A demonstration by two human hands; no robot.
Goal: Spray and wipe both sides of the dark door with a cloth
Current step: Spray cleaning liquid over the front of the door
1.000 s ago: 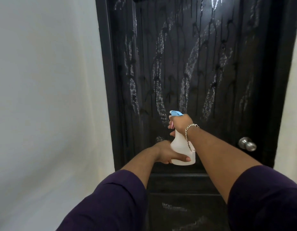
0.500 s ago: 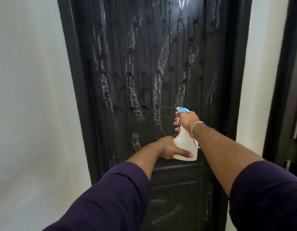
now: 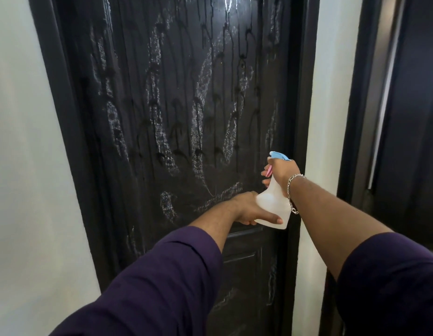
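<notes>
Open space before the wet door [image 3: 176,112], white wall [image 3: 23,166] leftward.

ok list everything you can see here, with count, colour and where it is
dark panelled door: one, black, centre, streaked with wet runs and pale foamy smears
translucent plastic spray bottle: one, whitish body, blue head, pink trigger, in front of the door's right side
white wall: left of the door, a strip also to its right
second dark doorway: one, far right
silver chain bracelet: one, on the right wrist
purple sleeves: two, bottom
left hand: one, supporting the bottle's base
right hand: one, grip round the bottle's neck at the trigger
</notes>
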